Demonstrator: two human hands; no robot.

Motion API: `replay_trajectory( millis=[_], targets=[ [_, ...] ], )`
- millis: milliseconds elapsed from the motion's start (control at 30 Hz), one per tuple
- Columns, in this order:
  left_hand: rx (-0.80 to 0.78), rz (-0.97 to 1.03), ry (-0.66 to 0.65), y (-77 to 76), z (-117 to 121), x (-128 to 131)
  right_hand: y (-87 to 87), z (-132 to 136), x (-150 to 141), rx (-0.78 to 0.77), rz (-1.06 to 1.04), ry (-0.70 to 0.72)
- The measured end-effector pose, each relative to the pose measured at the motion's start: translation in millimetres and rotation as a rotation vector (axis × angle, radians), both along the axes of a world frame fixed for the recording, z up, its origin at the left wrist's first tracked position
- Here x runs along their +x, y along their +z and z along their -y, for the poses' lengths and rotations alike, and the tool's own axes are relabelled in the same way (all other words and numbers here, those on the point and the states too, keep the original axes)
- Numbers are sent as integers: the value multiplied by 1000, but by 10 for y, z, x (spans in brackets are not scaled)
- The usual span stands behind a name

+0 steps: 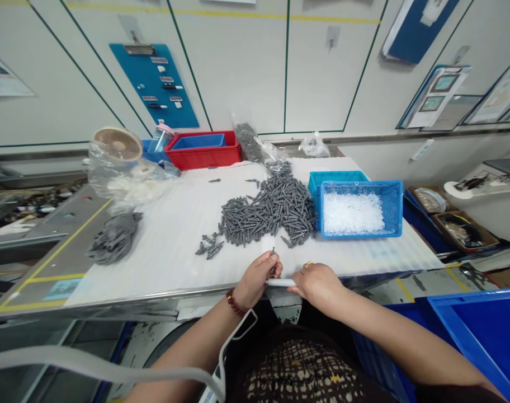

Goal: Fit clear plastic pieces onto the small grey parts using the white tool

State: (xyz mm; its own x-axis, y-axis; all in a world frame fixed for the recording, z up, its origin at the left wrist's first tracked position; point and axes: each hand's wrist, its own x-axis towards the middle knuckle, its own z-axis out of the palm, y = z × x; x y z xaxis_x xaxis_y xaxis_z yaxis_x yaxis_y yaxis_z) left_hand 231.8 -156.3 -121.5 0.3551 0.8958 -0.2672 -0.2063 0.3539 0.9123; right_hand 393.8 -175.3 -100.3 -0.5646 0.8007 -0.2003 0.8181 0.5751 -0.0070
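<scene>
At the front edge of the table, my left hand (261,274) is closed around a small grey pointed part (273,253), whose tip sticks up above the fingers. A red bead bracelet (235,303) circles that wrist. Close beside it, my right hand (320,284) is curled shut on one end of a short white rod (281,282). The rod's other end reaches my left hand; whether it touches the grey part is hidden. Beyond both hands lies a large heap of similar grey parts (272,210), with a few loose ones (209,246) to its left.
A blue bin (401,210) of small clear-white pieces stands right of the heap, against a teal bin (336,176). Grey cloth (114,238), a plastic bag (129,184) and a fan (117,143) sit left. At the back is a red bin (204,161). A white cable (112,364) crosses my left forearm.
</scene>
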Motion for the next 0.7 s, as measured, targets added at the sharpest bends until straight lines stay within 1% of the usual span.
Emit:
replay_trajectory(
  millis=[200, 300, 367, 433, 500, 567, 600, 633, 667, 700],
  targets=[
    [-52, 63, -10, -3, 5, 62, -74, 39, -76, -23, -27, -25],
    [-73, 102, 9, 30, -18, 97, -128, 66, -134, -71, -103, -63],
    [-90, 167, 29, 89, -37, 109, -165, 65, -157, -144, -253, -82],
    [-121, 266, 43, 171, -54, 104, -199, 44, -160, -267, -490, -104],
    [-157, 352, 38, 259, -75, 68, -224, 9, -146, -444, -761, -127],
    [-139, 367, 46, 328, -133, -14, -235, -28, -116, -637, -997, -147],
    [-89, 329, 66, 351, -192, -77, -234, -44, -95, -722, -1090, -160],
    [-4, 225, 103, 365, -279, -158, -230, -57, -68, -798, -1161, -172],
    [96, 68, 152, 373, -400, -256, -221, -67, -34, -864, -1212, -186],
    [193, -112, 206, 376, -555, -371, -209, -74, 7, -897, -1240, -211]
  ],
)
